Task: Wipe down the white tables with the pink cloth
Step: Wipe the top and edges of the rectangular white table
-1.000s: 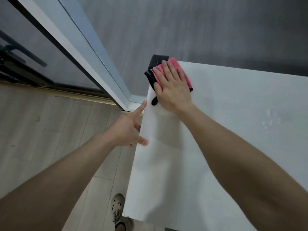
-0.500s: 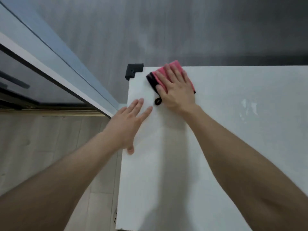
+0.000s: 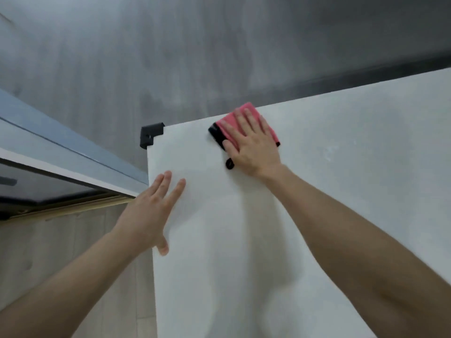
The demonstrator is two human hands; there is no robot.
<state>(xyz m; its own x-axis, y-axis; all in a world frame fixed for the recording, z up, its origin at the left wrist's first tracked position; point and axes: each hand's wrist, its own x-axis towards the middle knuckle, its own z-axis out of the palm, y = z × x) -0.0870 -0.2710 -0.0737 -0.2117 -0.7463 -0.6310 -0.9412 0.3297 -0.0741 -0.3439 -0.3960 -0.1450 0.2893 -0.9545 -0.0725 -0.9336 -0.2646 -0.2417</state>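
Pink cloth [image 3: 250,109] is lying flat near the far edge of the white desk [image 3: 341,203], a little right of the desk's far left corner, and the right hand is pressing down on it. Nearest the camera, two bare forearms are reaching forward, the left one over the pale wood floor [image 3: 61,252] and the right one over the desk. The left hand [image 3: 151,211] is resting palm down on the desk's left edge, its grip wide and holding nothing, fingers straight and pointing away and slightly right, thumb lying along the edge. Further on, the right hand [image 3: 253,147] is lying palm down on the cloth, its grip wide too, fingers straight, slightly spread and pointing away and to the left, with nothing curling round the fabric. The cloth is sitting turned like a diamond, one corner pointing at the far edge; the hand is hiding so much of it that its long axis cannot be told. Its black trim [image 3: 216,135] is facing left, under the thumb tip, and a small black loop [image 3: 229,164] is trailing toward the near side. Faint smears [image 3: 329,152] are showing to the right. A black corner guard [image 3: 151,135] is capping the far left corner, with a grey wall [image 3: 219,57] beyond
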